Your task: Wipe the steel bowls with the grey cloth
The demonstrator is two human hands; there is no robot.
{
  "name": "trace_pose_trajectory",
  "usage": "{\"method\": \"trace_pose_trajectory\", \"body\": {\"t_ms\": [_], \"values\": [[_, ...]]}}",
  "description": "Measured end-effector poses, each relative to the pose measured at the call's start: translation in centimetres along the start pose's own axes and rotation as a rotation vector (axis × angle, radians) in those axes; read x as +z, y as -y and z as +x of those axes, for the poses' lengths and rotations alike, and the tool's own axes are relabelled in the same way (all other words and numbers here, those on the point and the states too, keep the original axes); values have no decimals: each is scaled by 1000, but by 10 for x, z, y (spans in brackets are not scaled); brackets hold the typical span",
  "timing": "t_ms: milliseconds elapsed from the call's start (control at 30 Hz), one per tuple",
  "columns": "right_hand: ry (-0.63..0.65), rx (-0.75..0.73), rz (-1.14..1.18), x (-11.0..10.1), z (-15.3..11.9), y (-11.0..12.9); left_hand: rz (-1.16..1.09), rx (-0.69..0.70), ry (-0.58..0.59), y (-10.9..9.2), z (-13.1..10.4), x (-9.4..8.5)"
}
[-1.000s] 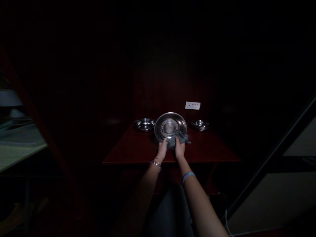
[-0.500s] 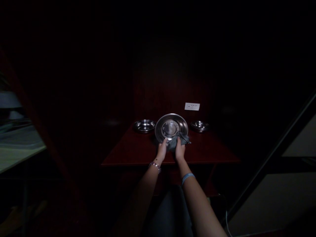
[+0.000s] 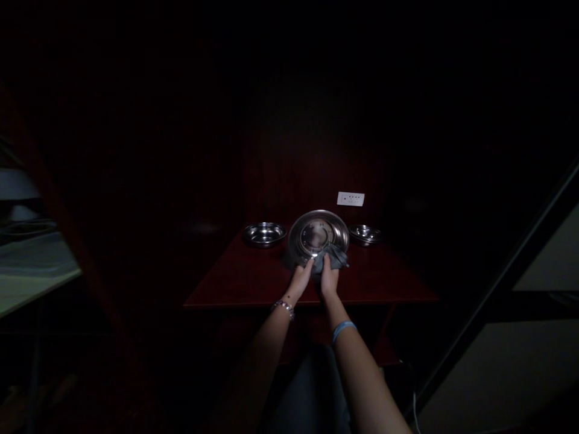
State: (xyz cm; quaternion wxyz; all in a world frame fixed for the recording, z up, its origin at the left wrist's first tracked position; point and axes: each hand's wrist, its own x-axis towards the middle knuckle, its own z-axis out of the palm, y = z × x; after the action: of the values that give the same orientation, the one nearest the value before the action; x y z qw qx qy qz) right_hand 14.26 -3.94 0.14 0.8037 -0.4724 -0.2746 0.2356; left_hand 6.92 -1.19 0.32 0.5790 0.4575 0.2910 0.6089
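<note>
A round stainless steel basin (image 3: 319, 232) is tilted up toward me above the dark red table (image 3: 253, 283). My left hand (image 3: 300, 279) grips its near rim, thumb on the inner side. A grey cloth (image 3: 335, 258) is bunched in my right hand (image 3: 329, 277), pressed against the basin's lower right rim with the thumb on top. The fingers of both hands are hidden behind the basin and the cloth. Both hands are closed and close together.
To the left on the table lies a shallow steel dish (image 3: 265, 234). Stacked steel dishes (image 3: 365, 234) stand at the right. A white socket panel (image 3: 351, 199) is on the back wall. A pale shelf (image 3: 40, 265) is at far left, and a white cable (image 3: 415, 404) hangs below right.
The basin has shifted slightly right and turned a little in my hands. My left hand has moved right, nearer my right hand. The cloth stays at the lower right rim.
</note>
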Motion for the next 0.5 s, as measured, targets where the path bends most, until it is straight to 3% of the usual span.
{"method": "trace_pose_trajectory", "body": {"t_ms": [100,267,500], "values": [[40,-30,-121,-1,-1,0,7,-30,-5,2,6,-4],[66,-73,-164,0,-2,-1,-25,-39,-125,-8,3,-4],[-29,-84,-157,3,-1,-4,-45,30,-313,-23,-4,-6]]}}
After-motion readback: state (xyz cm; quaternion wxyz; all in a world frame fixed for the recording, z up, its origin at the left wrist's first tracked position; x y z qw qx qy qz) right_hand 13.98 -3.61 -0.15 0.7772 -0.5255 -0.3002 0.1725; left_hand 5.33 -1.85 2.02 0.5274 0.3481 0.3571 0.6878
